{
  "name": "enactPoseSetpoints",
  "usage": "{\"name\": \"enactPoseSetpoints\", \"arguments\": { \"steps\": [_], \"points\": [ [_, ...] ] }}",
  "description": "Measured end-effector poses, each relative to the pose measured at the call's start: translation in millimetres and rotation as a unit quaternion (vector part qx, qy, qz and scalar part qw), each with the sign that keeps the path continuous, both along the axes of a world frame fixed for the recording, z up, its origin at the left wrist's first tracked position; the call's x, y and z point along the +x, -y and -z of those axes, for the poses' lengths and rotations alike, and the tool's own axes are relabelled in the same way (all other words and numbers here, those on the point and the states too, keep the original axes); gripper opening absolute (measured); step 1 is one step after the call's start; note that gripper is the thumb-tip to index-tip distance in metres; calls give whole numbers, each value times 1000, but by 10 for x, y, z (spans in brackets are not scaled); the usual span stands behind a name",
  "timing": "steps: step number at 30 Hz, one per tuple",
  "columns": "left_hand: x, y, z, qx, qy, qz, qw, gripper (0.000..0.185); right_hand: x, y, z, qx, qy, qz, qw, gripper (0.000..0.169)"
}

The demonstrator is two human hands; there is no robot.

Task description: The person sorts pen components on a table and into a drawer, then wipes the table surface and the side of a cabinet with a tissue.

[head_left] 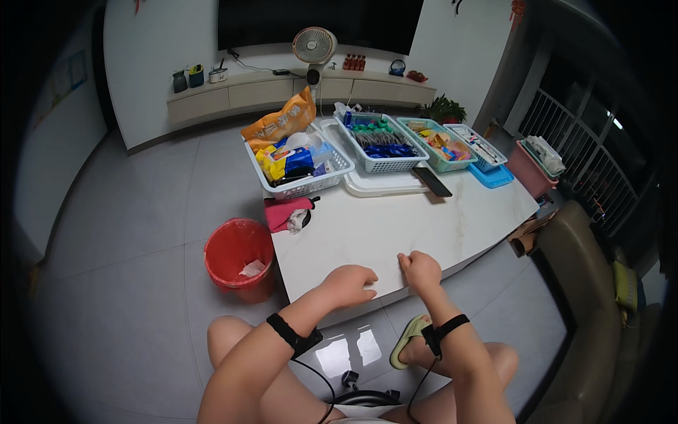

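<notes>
My left hand (350, 286) rests at the near edge of the white marble-look table (371, 233), its thumb and fingers apart with nothing between them. To its right, my right hand (420, 269) is at the same edge with the fingers curled; whether they are fully closed or hold something small cannot be told. A pink cloth pouch (286, 213) with white material lies at the table's left edge. Farther back, a black smartphone (433, 182) lies partly on a white plastic lid (371, 183). Both forearms wear black straps with cables.
Plastic baskets of packets (312, 185), blue-wrapped items (394, 165), colourful small packs (450, 164) and slim items (476, 146) line the far side. A blue lid (492, 176) lies by them. A red bin (239, 259) stands left, a sofa (577, 297) right.
</notes>
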State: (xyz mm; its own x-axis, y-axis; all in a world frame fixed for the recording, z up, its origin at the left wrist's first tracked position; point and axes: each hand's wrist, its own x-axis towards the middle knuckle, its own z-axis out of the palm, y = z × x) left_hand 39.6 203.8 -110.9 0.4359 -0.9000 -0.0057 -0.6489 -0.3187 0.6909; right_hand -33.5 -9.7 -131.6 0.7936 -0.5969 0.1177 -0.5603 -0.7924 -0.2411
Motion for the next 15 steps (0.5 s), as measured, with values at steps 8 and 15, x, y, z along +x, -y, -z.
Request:
{"name": "enactPoseSetpoints", "arguments": {
  "steps": [8,15],
  "points": [
    [170,-79,-104,-12,-32,-13,999,39,71,312,-189,160,-49,-77,983,56],
    [1051,-411,-334,-95,173,-265,944,41,151,297,-311,364,-9,-83,928,42]
  ]
}}
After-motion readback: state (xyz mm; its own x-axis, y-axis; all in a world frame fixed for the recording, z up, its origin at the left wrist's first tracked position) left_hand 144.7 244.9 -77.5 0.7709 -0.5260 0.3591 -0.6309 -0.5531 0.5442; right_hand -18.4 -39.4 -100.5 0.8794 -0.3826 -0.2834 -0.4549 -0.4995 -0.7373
